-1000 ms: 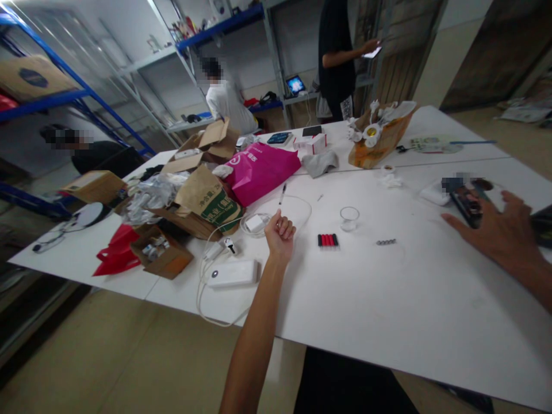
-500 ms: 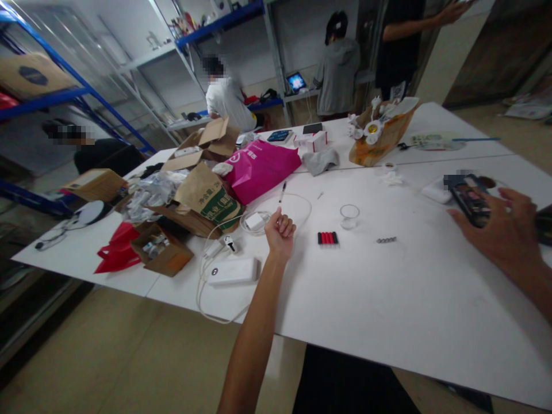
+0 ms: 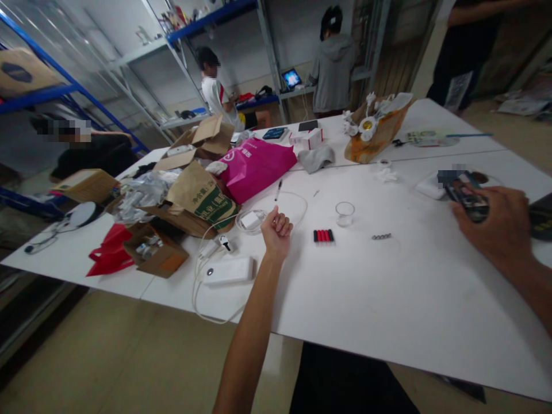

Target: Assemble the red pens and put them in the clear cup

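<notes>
My left hand [image 3: 277, 233] is curled into a fist over the white table, with nothing showing in its fingers. Just beyond it lies a black pen [image 3: 279, 190], and at its left are a white charger [image 3: 252, 219] with a coiled cable and a white box-shaped device [image 3: 229, 271]. At the far right my right hand [image 3: 495, 230] grips a dark smartphone [image 3: 469, 196] with a lit screen. Between the hands are a row of red and black cylinders [image 3: 323, 236], a clear glass cup [image 3: 345, 214] and a short row of small metallic pieces [image 3: 382, 236].
A pink bag [image 3: 259, 167], a brown paper bag [image 3: 202, 192], open cartons [image 3: 157, 256] and a red bag [image 3: 112, 250] crowd the table's left. Grey cloth [image 3: 317, 158] and an orange-brown bag [image 3: 373, 138] stand farther back. Several people are near the shelves.
The view has shifted slightly, so most of the scene sits farther left. Both hands keep their poses. The seated person in white has turned, and the standing person at right appears farther right.
</notes>
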`<state>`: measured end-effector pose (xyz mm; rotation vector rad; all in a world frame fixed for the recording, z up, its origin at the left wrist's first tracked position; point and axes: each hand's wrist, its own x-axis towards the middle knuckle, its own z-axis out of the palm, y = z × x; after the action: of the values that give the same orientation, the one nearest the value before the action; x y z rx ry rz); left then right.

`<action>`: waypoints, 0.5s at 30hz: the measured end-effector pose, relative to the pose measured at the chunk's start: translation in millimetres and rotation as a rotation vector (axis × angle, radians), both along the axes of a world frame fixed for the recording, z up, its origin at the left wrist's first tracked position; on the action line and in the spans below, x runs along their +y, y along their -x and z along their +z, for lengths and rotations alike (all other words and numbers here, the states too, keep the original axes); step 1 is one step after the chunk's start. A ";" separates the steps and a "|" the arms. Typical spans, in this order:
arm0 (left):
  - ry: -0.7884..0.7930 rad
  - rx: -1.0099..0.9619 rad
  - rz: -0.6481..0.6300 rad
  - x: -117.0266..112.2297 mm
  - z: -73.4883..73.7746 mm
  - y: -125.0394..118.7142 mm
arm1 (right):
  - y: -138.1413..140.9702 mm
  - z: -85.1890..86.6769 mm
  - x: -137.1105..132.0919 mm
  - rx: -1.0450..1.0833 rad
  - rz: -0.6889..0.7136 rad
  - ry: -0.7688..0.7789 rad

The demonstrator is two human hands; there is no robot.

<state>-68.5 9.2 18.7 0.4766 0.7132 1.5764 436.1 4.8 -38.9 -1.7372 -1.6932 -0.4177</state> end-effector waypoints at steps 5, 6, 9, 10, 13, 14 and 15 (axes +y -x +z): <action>0.009 0.004 0.014 -0.7 1.7 0.1 | 1.6 1.5 -1.7 -0.011 -0.017 0.017; 0.007 -0.001 0.014 -0.8 1.8 0.3 | 2.0 1.7 -2.2 -0.012 -0.016 0.017; 0.002 -0.007 0.006 -0.6 1.4 0.8 | 0.6 -0.1 -2.3 -0.020 -0.011 0.018; 0.001 -0.009 0.003 -0.5 1.2 0.8 | -1.0 -2.0 -1.3 -0.028 -0.013 0.023; 0.001 -0.011 -0.001 -0.3 0.6 0.9 | -8.6 -10.9 4.4 -0.086 -0.015 0.047; 0.002 -0.008 -0.001 -0.2 0.5 0.9 | -11.7 -14.3 6.9 -0.107 -0.012 0.049; 0.002 -0.006 -0.001 -0.2 0.5 1.0 | -14.7 -17.7 9.4 -0.126 -0.006 0.044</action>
<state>-69.5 9.0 19.1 0.4707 0.7100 1.5757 450.8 14.2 -56.5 -1.7806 -1.7983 -0.5059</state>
